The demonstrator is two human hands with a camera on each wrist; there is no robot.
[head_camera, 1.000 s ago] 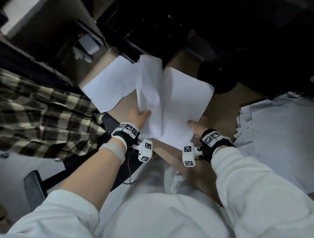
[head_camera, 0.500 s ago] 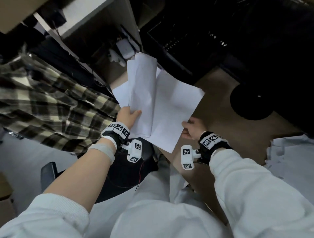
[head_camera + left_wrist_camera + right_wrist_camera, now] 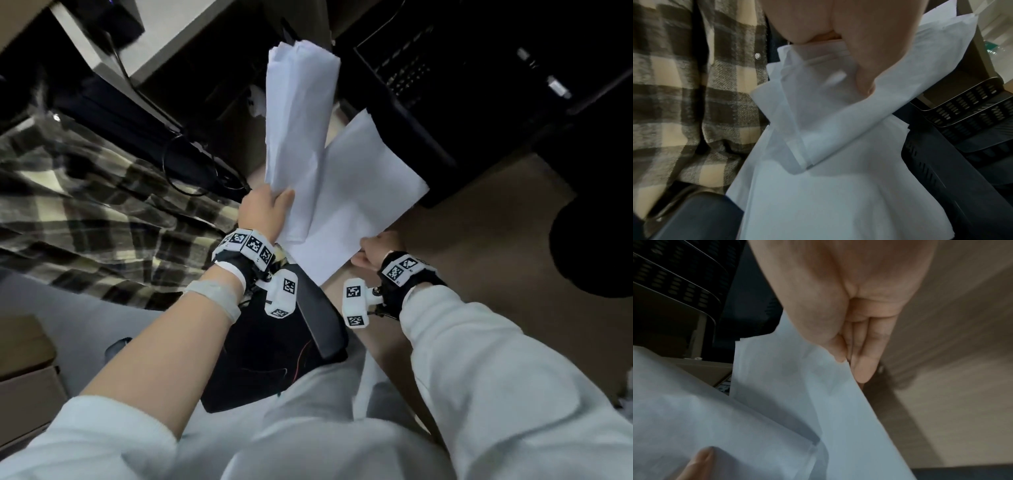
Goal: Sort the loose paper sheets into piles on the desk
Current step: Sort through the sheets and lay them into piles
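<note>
My left hand (image 3: 265, 210) grips the lower end of a bent bundle of white paper sheets (image 3: 298, 130), thumb on top; the bundle stands up and away from me. In the left wrist view the thumb (image 3: 865, 69) presses the folded sheets (image 3: 818, 123). My right hand (image 3: 375, 251) pinches the near corner of a flat white sheet (image 3: 363, 192) that lies partly under the bundle, over the brown desk (image 3: 479, 246). In the right wrist view its fingers (image 3: 863, 363) clamp the sheet's edge (image 3: 813, 394).
A plaid shirt (image 3: 78, 212) hangs at the left beside cables. Black mesh letter trays (image 3: 428, 78) stand at the back of the desk; they also show as trays (image 3: 966, 104) in the left wrist view. A black round object (image 3: 596, 246) sits at the right. A dark chair armrest (image 3: 318, 318) lies below the hands.
Both hands and the papers have shifted left toward the desk's edge. The left hand's bundle has swung more upright. The paper pile at the right has left the view.
</note>
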